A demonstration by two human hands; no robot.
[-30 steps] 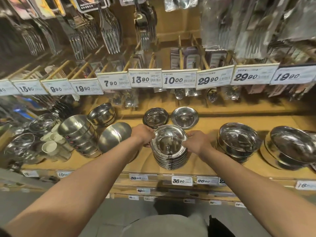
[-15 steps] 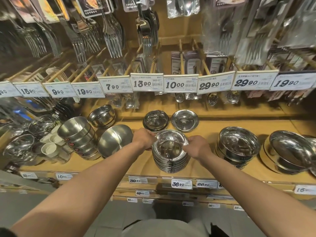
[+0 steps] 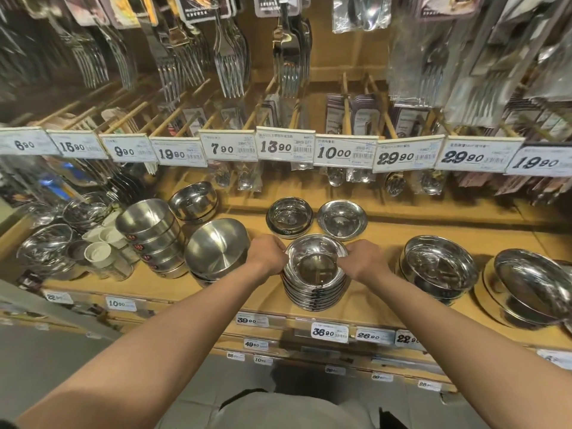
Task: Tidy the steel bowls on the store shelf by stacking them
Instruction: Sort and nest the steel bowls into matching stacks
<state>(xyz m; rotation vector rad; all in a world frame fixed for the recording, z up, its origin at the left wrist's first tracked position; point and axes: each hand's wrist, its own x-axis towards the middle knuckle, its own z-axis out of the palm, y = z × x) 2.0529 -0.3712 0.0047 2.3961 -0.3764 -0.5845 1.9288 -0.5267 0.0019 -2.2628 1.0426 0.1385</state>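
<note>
I read the upper row of price tags (image 3: 284,148) left to right: 6.90, 15.90, 9.90, 19.90, 7.90, 13.90, 10.00, 29.90, 29.90, 19.90. On the near shelf edge (image 3: 278,314), the tags show 10.00, 39.90, 36.90, 26.90, 22.90; below them I read 49.90 and 10.90. The packaging print is too blurred for me.

Stack: shallow steel bowls (image 3: 315,274) are nested on the wooden shelf (image 3: 387,239).
Left hand (image 3: 268,254): its grip is curled on the top bowl's left rim.
Right hand (image 3: 362,258): the right rim is gripped.
</note>
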